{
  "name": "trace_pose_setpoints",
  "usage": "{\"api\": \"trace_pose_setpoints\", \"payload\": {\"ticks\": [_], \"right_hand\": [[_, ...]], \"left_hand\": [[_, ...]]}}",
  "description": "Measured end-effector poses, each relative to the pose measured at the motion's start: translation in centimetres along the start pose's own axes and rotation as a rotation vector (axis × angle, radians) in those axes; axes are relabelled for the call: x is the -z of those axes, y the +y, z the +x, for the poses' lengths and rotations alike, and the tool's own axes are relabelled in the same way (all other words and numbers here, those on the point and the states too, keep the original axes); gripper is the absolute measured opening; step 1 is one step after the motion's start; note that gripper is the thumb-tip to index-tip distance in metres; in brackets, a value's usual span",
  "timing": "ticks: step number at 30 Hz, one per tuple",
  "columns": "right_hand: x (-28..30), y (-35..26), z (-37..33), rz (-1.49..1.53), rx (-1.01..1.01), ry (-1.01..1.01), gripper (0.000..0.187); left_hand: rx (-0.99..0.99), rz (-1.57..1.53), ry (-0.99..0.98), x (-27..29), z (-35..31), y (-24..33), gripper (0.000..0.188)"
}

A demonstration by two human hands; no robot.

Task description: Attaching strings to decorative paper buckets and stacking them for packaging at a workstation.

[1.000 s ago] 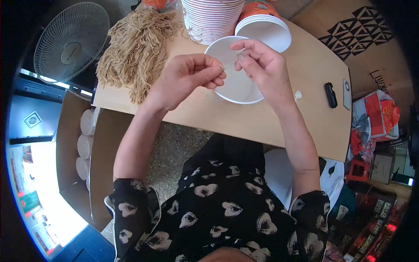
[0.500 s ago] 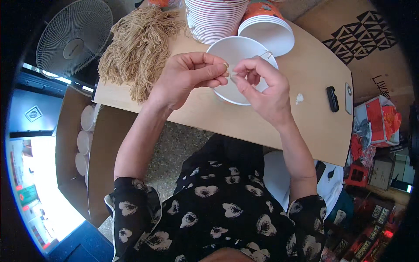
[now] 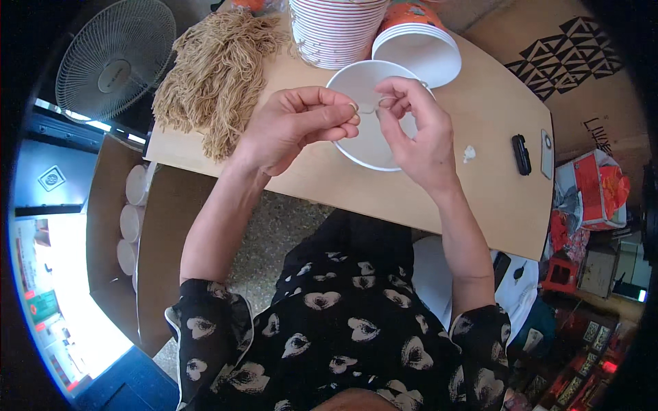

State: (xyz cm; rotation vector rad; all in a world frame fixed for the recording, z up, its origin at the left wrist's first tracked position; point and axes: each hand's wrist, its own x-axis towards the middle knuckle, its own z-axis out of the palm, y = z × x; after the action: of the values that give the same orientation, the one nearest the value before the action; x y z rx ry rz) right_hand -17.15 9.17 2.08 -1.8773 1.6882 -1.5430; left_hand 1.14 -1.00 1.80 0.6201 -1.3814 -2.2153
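In front of me, my left hand pinches one end of a thin pale cord between thumb and fingertips. My right hand has its thumb and forefinger closed on the same cord, which curls in a small loop at those fingertips. A short stretch of it spans the gap between the hands. Below both hands is a white paper bucket, its mouth turned toward me. The right hand hides part of the bucket's rim. A heap of tan cords lies left of my left hand.
Beyond the bucket, a tall stack of white buckets stands beside orange-printed buckets lying on their side. A white scrap and a black case lie on the table. A fan stands left; a cardboard box sits below it.
My right hand has shifted slightly up and away from the left, and the cord now shows stretched between them. The left hand stays nearly in place.
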Motion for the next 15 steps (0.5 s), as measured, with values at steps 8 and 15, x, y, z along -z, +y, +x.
{"api": "trace_pose_setpoints", "payload": {"ticks": [8, 15], "right_hand": [[-0.2, -1.3, -1.1, 0.088, 0.042, -0.063, 0.021], [0.9, -0.8, -0.9, 0.084, 0.121, 0.055, 0.016]], "left_hand": [[-0.070, 0.023, 0.045, -0.6, -0.3, -0.3, 0.020], [-0.077, 0.073, 0.053, -0.5, -0.4, -0.3, 0.016]]}}
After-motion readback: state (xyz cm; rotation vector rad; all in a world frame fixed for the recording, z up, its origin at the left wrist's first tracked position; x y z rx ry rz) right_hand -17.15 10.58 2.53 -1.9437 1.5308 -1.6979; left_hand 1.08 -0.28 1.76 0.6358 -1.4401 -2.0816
